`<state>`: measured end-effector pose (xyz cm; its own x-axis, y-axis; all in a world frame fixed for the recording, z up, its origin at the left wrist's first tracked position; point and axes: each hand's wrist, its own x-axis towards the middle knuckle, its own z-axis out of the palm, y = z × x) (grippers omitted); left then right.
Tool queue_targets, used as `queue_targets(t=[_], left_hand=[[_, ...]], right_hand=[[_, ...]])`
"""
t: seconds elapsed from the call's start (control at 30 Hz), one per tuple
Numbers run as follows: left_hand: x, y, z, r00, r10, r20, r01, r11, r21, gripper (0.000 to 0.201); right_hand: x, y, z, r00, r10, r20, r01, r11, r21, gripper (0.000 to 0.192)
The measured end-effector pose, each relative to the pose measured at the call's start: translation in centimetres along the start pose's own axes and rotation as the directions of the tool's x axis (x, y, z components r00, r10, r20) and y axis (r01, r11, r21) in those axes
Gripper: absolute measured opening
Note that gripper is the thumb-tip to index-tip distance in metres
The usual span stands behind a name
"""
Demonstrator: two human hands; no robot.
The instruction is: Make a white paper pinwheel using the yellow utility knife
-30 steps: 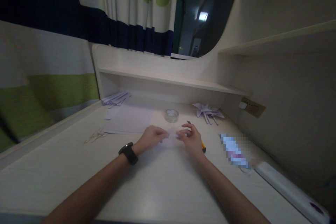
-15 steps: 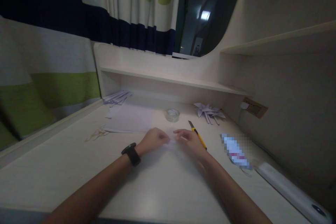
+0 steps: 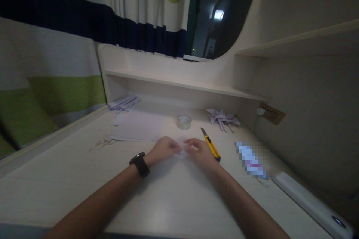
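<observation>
My left hand (image 3: pixel 164 148), with a black watch on its wrist, and my right hand (image 3: pixel 199 152) rest close together on the pale desk (image 3: pixel 168 201). Between their fingertips lies a small pale piece of paper (image 3: pixel 181 142), pinched from both sides and mostly hidden by the fingers. A yellow utility knife (image 3: pixel 210 143) lies just right of my right hand. A roll of clear tape (image 3: pixel 184 121) stands a little beyond the hands.
White paper sheets (image 3: pixel 138 127) lie at the back left, folded paper strips (image 3: pixel 123 104) behind them, and a folded paper pinwheel (image 3: pixel 223 116) at the back right. A blurred packet (image 3: pixel 250 160) and a white bar-shaped device (image 3: pixel 308 203) lie to the right. A shelf runs along the back wall.
My hands have drawn closer together and dropped to the desk. My right hand has shifted left, uncovering the utility knife.
</observation>
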<state>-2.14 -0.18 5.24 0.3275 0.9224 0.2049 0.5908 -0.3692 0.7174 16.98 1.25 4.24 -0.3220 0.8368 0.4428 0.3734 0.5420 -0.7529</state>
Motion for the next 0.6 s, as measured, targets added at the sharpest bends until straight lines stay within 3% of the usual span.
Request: queue_targets(t=[0.6], left_hand=[[0.05,0.14,-0.06,1.000,-0.004,0.028,0.004,1.000,-0.030,0.036]], right_hand=[[-0.25,-0.07,0.08,0.998,-0.063,-0.009,0.062,0.990,-0.123,0.004]])
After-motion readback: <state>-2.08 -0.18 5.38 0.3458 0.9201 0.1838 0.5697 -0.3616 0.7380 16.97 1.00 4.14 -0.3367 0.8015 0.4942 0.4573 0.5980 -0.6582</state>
